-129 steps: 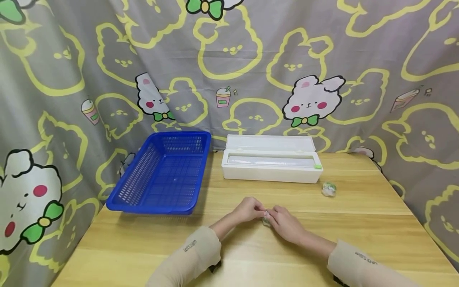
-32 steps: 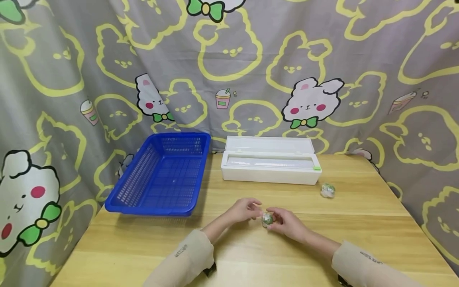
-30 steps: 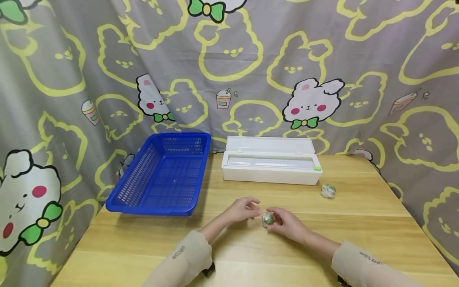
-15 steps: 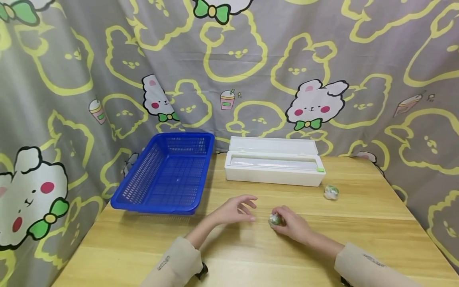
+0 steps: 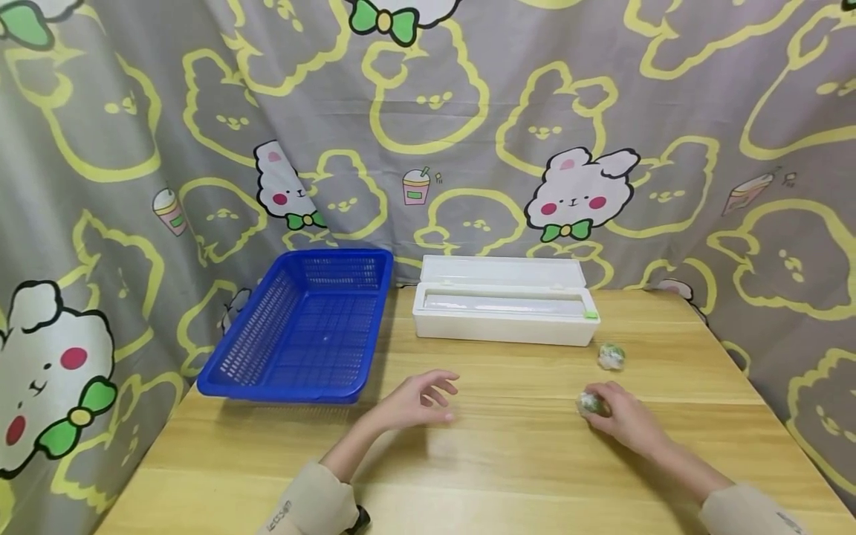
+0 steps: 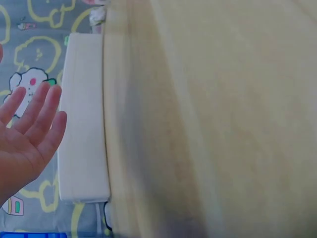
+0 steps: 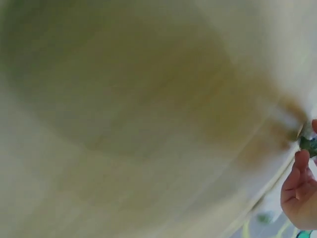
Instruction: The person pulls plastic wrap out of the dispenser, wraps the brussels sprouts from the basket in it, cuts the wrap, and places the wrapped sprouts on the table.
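Note:
In the head view my right hand (image 5: 627, 422) pinches a small green-and-white ball wrapped in clear film (image 5: 588, 404), low over the right part of the table. The right wrist view catches my right hand (image 7: 299, 196) at its edge, with the dark green side of the wrapped ball (image 7: 309, 145) at the fingertips. My left hand (image 5: 416, 401) hovers over the middle of the table, fingers spread and loosely bent, holding nothing. In the left wrist view the left hand (image 6: 29, 136) shows an empty palm. A second film-wrapped green-and-white ball (image 5: 611, 356) lies on the table just behind the first.
A white cling film dispenser (image 5: 504, 328) stands at the back with its lid up, a roll inside and a green slider (image 5: 591, 315) at its right end. The blue plastic basket (image 5: 284, 394) is at the back left. A patterned curtain (image 5: 468, 89) encloses the wooden table (image 5: 495, 475).
Both hands worked at the wrapped ball earlier. The left hand has let go and drawn back left; the right hand has carried the ball rightward, close to the other ball.

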`<action>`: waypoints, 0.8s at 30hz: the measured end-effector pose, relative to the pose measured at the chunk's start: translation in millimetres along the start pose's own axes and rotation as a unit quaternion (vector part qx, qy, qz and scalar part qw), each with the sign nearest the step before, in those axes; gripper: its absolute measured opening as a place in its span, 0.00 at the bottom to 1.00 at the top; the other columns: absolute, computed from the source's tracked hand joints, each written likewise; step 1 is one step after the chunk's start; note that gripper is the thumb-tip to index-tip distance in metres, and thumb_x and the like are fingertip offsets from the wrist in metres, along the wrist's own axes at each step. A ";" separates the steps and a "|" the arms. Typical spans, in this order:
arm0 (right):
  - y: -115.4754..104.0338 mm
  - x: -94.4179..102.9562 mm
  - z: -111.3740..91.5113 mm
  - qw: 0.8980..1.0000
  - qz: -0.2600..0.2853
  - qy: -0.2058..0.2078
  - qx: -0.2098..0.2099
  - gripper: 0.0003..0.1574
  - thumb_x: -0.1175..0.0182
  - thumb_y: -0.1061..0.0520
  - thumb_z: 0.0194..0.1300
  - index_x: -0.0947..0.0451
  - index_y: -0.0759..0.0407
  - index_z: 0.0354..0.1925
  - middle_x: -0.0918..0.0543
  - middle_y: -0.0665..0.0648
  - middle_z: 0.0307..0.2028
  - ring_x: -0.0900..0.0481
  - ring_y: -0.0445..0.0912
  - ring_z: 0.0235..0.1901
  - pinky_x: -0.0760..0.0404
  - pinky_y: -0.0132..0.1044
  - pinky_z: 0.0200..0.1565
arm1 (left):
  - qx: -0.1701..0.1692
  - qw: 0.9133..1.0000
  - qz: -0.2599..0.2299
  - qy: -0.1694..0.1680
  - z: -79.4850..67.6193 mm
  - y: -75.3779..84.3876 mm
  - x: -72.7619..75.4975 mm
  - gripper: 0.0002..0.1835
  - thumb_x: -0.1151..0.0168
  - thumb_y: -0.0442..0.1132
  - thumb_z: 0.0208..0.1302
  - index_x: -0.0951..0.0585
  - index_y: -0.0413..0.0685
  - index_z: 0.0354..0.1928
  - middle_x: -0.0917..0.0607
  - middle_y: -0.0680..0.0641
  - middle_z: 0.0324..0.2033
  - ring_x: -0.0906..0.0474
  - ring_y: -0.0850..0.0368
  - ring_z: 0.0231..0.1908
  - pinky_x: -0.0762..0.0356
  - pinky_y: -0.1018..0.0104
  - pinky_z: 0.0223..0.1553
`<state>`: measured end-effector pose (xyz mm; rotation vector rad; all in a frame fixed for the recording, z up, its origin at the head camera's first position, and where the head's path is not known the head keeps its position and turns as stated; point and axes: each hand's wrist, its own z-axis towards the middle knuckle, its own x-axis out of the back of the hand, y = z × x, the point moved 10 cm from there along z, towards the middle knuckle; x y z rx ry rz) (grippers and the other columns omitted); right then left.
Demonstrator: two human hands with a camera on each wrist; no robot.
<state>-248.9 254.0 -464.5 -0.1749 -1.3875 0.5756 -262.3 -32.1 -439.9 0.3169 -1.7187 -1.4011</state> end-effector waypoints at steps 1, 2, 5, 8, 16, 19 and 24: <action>6.0 2.6 0.2 1.000 -0.005 -0.002 -0.005 0.24 0.32 0.59 0.47 0.25 0.65 0.44 0.22 0.59 0.37 0.23 0.53 0.36 0.23 0.50 0.37 | 0.002 1.000 0.002 0.002 -1.4 -1.1 0.4 0.30 0.35 0.35 0.53 0.32 0.40 0.59 0.22 0.36 0.48 0.22 0.44 0.43 0.27 0.49 0.46; 11.6 5.1 0.7 1.000 -0.011 -0.003 -0.009 0.25 0.33 0.59 0.47 0.25 0.65 0.45 0.22 0.59 0.37 0.23 0.53 0.36 0.23 0.50 0.36 | 0.003 1.000 0.003 0.004 -2.6 -2.1 0.6 0.30 0.35 0.35 0.53 0.32 0.40 0.59 0.22 0.37 0.48 0.22 0.44 0.44 0.28 0.49 0.46; 27.2 12.1 3.2 0.999 -0.037 -0.008 -0.021 0.25 0.34 0.59 0.48 0.26 0.66 0.46 0.23 0.62 0.37 0.23 0.56 0.34 0.24 0.52 0.33 | 0.011 1.000 -0.003 0.008 -7.9 2.7 0.9 0.29 0.35 0.34 0.53 0.32 0.39 0.59 0.22 0.36 0.48 0.23 0.41 0.44 0.29 0.46 0.47; 37.9 20.1 6.1 0.997 -0.078 0.000 -0.019 0.25 0.35 0.58 0.49 0.26 0.67 0.46 0.24 0.65 0.36 0.23 0.58 0.32 0.25 0.52 0.27 | 0.019 1.000 -0.012 0.007 -14.6 13.0 1.3 0.28 0.36 0.32 0.54 0.32 0.37 0.58 0.23 0.33 0.48 0.24 0.37 0.45 0.31 0.43 0.48; 59.5 28.1 14.7 0.992 -0.126 -0.001 -0.019 0.26 0.36 0.55 0.53 0.29 0.64 0.49 0.23 0.71 0.43 0.23 0.65 0.37 0.26 0.54 0.25 | 0.022 1.000 -0.004 0.001 -17.4 -12.8 -2.4 0.31 0.35 0.35 0.53 0.33 0.38 0.60 0.23 0.38 0.51 0.25 0.41 0.47 0.30 0.46 0.48; 65.8 28.7 15.5 0.994 -0.101 -0.013 -0.030 0.28 0.36 0.56 0.54 0.33 0.64 0.51 0.23 0.71 0.45 0.23 0.66 0.38 0.26 0.54 0.26 | 0.022 1.000 -0.001 -0.002 -17.4 -14.4 -3.3 0.31 0.35 0.35 0.53 0.33 0.39 0.60 0.24 0.39 0.51 0.25 0.42 0.48 0.29 0.47 0.48; 70.9 29.0 14.8 0.998 -0.049 -0.030 -0.038 0.34 0.36 0.55 0.55 0.39 0.65 0.55 0.22 0.70 0.42 0.24 0.66 0.40 0.27 0.56 0.30 | 0.022 1.000 -0.001 0.001 -16.5 -14.4 -3.8 0.30 0.36 0.32 0.54 0.33 0.38 0.59 0.24 0.36 0.51 0.26 0.39 0.48 0.30 0.44 0.48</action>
